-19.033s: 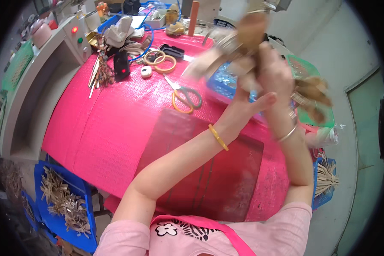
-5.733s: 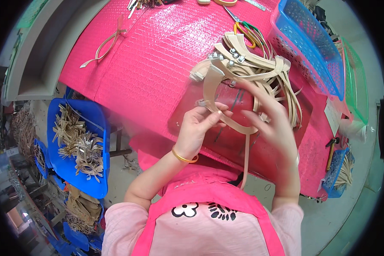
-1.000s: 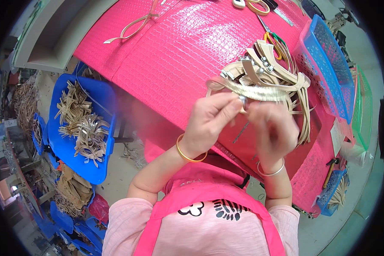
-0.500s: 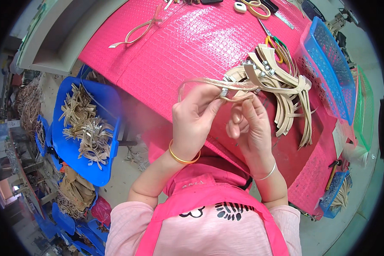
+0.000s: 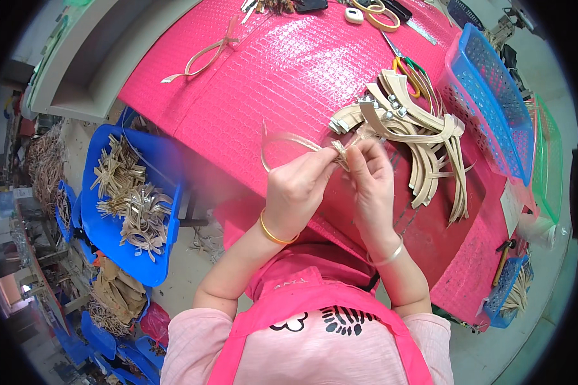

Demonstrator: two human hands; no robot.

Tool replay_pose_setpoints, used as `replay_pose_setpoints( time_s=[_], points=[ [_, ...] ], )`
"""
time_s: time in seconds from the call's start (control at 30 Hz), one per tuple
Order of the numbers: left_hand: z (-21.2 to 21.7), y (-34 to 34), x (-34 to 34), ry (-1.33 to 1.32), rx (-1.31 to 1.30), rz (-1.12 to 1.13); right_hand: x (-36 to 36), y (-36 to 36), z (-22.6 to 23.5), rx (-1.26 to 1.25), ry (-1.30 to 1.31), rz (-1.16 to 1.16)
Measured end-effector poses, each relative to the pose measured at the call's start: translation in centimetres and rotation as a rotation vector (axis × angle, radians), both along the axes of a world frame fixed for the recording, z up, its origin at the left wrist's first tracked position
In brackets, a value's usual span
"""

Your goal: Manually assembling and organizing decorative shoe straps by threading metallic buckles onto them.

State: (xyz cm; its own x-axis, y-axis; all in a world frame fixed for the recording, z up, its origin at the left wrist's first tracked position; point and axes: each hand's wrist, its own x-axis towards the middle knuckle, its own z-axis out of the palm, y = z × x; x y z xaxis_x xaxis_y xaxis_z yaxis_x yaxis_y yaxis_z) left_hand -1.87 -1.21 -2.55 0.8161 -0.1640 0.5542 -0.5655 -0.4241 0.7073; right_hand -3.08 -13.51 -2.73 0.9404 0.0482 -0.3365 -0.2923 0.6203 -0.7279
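My left hand (image 5: pixel 298 189) and my right hand (image 5: pixel 369 183) are close together over the near edge of the pink-covered table (image 5: pixel 282 70). Both pinch a thin beige strap (image 5: pixel 282 138) that curves in a loop to the left of my fingers; a small metal piece sits where the fingertips meet. A pile of similar beige straps with metal fittings (image 5: pixel 417 138) lies just beyond my right hand. One finished strap bow (image 5: pixel 205 58) lies apart at the far left of the table.
A blue mesh basket (image 5: pixel 488 96) and a green one (image 5: pixel 546 160) stand at the right. Scissors (image 5: pixel 404 61) and tape rolls (image 5: pixel 376 9) lie at the far side. Blue bins of strap pieces (image 5: pixel 131 205) sit on the floor at my left.
The strap loop has swung out to the left and my hands have drawn closer together, fingertips now meeting at the metal piece. The view has shifted slightly.
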Motion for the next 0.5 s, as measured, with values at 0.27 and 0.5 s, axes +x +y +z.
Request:
replay_pose_setpoints(
  time_s=[0.27,0.5],
  points=[
    [0.9,2.8,1.7,0.072,0.108,-0.190,4.7,-0.5,0.3,-0.569,-0.403,0.135],
    [2.3,7.6,6.4,0.529,-0.040,-0.280,11.0,3.9,-0.1,-0.430,-0.155,0.198]
  ],
)
